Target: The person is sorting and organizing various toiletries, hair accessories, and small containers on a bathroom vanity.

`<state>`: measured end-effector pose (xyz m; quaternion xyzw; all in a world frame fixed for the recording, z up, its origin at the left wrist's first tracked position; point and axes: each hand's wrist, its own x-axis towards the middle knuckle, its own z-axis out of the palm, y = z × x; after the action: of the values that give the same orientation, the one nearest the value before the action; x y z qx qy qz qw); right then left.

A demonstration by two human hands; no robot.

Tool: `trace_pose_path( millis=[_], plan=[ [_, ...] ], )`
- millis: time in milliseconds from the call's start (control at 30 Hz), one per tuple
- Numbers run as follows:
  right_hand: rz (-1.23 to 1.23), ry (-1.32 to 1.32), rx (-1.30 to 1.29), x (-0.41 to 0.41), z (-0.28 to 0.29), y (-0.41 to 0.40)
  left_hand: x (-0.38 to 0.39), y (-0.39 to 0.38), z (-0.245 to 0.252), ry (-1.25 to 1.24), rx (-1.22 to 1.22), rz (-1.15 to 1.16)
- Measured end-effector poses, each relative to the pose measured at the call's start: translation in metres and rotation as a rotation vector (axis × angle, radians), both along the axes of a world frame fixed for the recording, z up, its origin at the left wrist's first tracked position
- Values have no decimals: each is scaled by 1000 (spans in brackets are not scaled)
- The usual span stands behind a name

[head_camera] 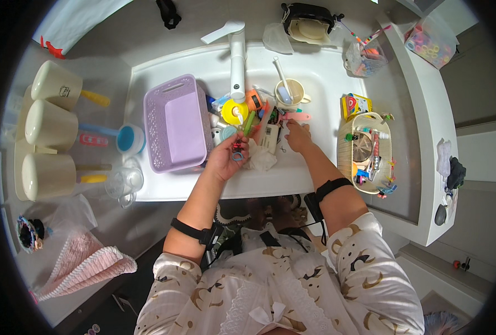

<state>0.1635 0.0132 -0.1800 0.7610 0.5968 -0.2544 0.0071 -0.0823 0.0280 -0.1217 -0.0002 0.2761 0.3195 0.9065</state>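
My left hand (225, 158) is turned palm up over the front of the sink. It holds several small hair ties (237, 146), red and dark, with a light blue ring among them. My right hand (298, 136) reaches into the pile at the sink's middle, fingertips by a pink handle (296, 116) and some small dark items; whether it grips anything is hidden. Between the hands lie a white box with a barcode (269, 138) and a crumpled white tissue (261, 157). Farther back in the pile are a yellow-topped pump bottle (234, 112), a green tube (250, 122) and an orange container (254, 100).
A lilac plastic basket (184, 134) stands left of the pile in the white sink (323, 167). The white faucet (238, 63) overhangs the pile. Behind is a cream mug (301, 88) holding a toothbrush. A woven basket (343, 146) of small items stands at the right.
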Motion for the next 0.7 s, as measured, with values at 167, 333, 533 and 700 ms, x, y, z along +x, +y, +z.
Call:
trace_pose_path(
  millis=[167,333,533,700],
  plan=[
    [-45,48,52,1,-6,6,3,-1,-1,39,-15,-14],
    [-255,350,371,-6,15,4,17,-5,2,103,18,-26],
    [-158,686,641,-76,91,-28,26,-1,-3,74,-9,15],
    [7,596,644,-81,91,-38,35,3,-2,103,29,14]
  ],
)
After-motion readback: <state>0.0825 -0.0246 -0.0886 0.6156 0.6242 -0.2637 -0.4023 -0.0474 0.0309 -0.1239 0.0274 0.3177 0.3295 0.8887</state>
